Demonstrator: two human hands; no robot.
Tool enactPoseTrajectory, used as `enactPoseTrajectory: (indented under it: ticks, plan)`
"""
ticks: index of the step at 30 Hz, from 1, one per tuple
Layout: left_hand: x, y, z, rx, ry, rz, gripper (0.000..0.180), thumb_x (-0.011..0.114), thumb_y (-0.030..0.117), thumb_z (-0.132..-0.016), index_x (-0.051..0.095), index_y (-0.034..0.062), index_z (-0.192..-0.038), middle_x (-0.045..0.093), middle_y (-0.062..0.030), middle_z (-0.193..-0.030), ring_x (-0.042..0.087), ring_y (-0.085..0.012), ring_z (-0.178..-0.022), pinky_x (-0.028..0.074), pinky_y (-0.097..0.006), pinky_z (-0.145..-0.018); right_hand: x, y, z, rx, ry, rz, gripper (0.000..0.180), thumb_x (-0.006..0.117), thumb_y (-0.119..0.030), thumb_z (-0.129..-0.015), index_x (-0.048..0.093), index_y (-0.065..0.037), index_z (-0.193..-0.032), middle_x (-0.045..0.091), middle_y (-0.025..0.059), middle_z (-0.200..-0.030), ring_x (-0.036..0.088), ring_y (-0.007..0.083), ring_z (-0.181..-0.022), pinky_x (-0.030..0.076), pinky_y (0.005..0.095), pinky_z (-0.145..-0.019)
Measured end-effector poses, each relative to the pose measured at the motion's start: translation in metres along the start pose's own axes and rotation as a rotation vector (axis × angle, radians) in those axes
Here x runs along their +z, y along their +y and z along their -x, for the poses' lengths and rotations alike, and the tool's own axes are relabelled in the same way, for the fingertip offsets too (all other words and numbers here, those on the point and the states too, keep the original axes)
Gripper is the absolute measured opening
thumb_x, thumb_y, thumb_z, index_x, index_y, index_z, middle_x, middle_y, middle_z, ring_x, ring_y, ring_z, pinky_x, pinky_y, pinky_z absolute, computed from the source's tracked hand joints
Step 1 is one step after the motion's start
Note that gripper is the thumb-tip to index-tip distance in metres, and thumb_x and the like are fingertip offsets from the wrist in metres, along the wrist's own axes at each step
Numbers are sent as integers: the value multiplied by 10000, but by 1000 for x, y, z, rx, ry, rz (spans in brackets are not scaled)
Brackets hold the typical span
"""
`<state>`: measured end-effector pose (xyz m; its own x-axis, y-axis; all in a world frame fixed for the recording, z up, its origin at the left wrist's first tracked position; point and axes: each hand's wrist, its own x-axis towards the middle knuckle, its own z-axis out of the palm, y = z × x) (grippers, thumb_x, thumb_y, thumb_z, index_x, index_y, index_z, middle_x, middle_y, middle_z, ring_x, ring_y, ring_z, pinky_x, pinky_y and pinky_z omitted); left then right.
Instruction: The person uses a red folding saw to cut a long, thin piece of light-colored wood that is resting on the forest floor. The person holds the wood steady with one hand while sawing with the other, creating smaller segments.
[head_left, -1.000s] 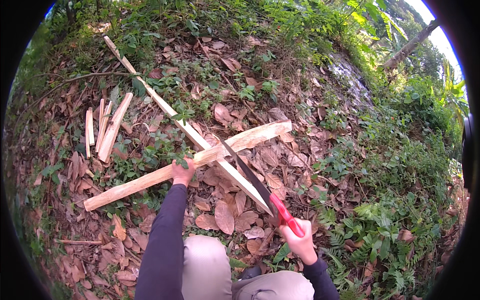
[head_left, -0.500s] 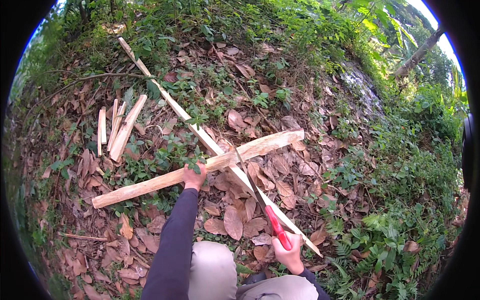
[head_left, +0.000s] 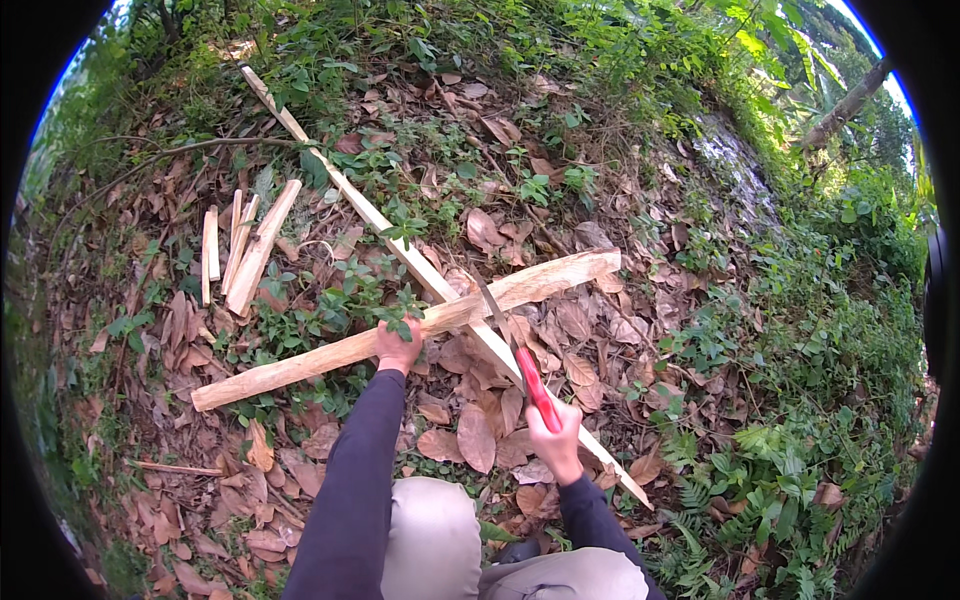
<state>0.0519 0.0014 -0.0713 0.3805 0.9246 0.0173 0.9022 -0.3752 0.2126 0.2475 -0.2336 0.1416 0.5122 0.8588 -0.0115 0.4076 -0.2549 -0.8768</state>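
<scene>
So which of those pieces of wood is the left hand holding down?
The left hand presses the thick pale split log lying across the long thin pole; the short sticks lie untouched farther left.

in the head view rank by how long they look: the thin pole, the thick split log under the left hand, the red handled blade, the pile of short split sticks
1. thin pole, longest
2. thick split log, held by the left hand
3. red handled blade, in the right hand
4. short split sticks; each looks close to the blade in length, and they lie farther off, so 3 and 4 are unsure.

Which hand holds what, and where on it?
Left hand grips the split wooden plank near its middle. Right hand holds the red-handled blade by the lower end of its handle.
</scene>
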Motion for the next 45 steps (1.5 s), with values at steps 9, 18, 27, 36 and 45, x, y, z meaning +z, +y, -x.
enactPoseTrajectory:
  ticks: [9, 18, 27, 36, 45]
  plan:
    - [-7, -6, 0, 84, 279, 47, 139, 578, 172, -858, 687, 89, -886, 707, -135, -838, 686, -345, -793, 528, -458, -770, -30, -11, 55, 43, -50, -28, 206, 647, -26, -808, 557, -10, -624, 467, -22, -516, 436, 41, -491, 333, 268, -465]
    - [-3, 0, -2, -69, 265, 359, 332, 440, 226, -930, 707, 30, -900, 726, -176, -868, 691, -375, -837, 510, -456, -865, -37, 0, 78, 12, -57, -14, 188, 654, -42, -831, 585, -2, -660, 493, -24, -536, 446, 39, -490, 349, 259, -458]
    - [-3, -29, 0, -128, 138, 219, 303, 466, 211, -916, 709, 34, -876, 732, -179, -892, 697, -374, -845, 524, -475, -818, 4, -5, 26, 20, -97, -11, 267, 673, -85, -792, 517, -19, -587, 432, 75, -479, 452, 106, -422, 338, 339, -438]
    - [-5, -21, -1, -30, 64, 91, 275, 476, 190, -908, 703, 36, -891, 726, -175, -868, 699, -375, -818, 528, -489, -818, 20, -16, -25, -41, -44, 24, 293, 651, -104, -826, 494, 6, -604, 409, 78, -478, 395, 106, -441, 316, 345, -448]
    - [-13, -5, -3, 38, 26, 10, 280, 484, 222, -922, 696, 39, -911, 724, -171, -904, 701, -375, -800, 546, -486, -776, -8, -6, -15, 10, -9, -19, 245, 630, -62, -820, 494, -16, -621, 420, 3, -512, 380, 65, -483, 305, 321, -462]
